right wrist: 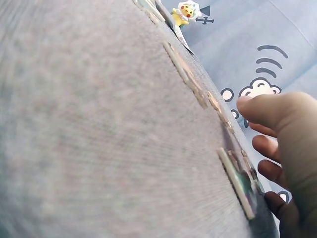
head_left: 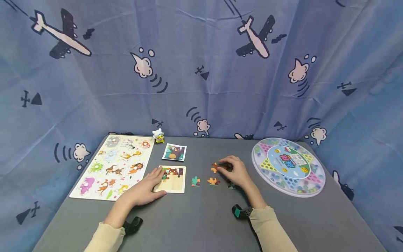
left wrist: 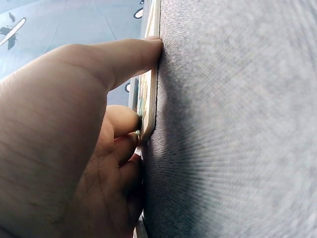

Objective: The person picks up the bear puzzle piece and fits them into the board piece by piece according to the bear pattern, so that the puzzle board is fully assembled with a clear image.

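Note:
In the head view my left hand [head_left: 145, 187] rests on the left side of a wooden puzzle tray [head_left: 174, 187], fingers stretched out and thumb at its lower corner. The tray's top part holds bear-picture pieces; bare wood shows below. My right hand [head_left: 234, 170] is over loose jigsaw pieces, thumb and fingers apart, as the right wrist view also shows. Beside its fingertips lies a brown piece [head_left: 214, 167], and a dark piece [head_left: 227, 166] is partly covered by the hand. Nearer are an orange-brown piece [head_left: 213, 181], a teal piece [head_left: 196, 181] and a dark green piece [head_left: 231, 184].
A bear picture card [head_left: 174, 152] lies behind the tray. To the left is a large animal puzzle board [head_left: 108, 171], with a small figurine [head_left: 158, 135] at its far corner. A round board game [head_left: 288, 168] lies right. A patterned curtain [head_left: 201, 70] hangs behind the grey table [head_left: 189, 224].

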Tool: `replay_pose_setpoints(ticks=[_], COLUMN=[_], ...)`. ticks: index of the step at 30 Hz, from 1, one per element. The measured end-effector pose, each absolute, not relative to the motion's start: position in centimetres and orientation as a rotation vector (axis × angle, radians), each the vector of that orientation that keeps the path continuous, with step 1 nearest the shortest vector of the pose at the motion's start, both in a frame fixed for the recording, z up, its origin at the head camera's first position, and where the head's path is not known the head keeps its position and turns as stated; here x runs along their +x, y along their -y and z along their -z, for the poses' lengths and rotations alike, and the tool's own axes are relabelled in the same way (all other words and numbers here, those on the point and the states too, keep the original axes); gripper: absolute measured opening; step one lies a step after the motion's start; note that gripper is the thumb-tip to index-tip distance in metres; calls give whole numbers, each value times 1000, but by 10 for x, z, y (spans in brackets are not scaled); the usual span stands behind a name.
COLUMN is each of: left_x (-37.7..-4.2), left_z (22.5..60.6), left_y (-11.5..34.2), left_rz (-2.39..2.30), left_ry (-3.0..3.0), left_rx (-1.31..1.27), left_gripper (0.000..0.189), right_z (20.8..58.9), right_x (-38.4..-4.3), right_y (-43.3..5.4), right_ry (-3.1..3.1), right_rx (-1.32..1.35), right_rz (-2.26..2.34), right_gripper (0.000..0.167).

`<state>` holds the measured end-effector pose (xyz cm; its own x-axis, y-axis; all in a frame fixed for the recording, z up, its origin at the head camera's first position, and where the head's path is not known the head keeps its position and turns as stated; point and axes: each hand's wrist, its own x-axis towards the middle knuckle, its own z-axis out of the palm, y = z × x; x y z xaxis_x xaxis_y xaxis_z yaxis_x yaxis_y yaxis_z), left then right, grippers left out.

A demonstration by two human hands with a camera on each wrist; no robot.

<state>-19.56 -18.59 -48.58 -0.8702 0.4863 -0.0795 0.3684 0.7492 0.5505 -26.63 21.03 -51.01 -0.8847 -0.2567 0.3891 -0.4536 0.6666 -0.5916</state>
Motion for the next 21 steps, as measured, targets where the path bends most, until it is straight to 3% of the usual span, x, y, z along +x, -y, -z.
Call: replay_pose_setpoints(ticks=[21], left_x=[-196], left_z=[487], left_y=[184], left_rz=[-780], left_ry=[-2732], left_rx=[663], left_gripper=[85], right_z=[514], right_x=[-264], right_y=[-211], right_ry=[2720], right_rx=[614], right_rz=[-913], right_gripper=[26])
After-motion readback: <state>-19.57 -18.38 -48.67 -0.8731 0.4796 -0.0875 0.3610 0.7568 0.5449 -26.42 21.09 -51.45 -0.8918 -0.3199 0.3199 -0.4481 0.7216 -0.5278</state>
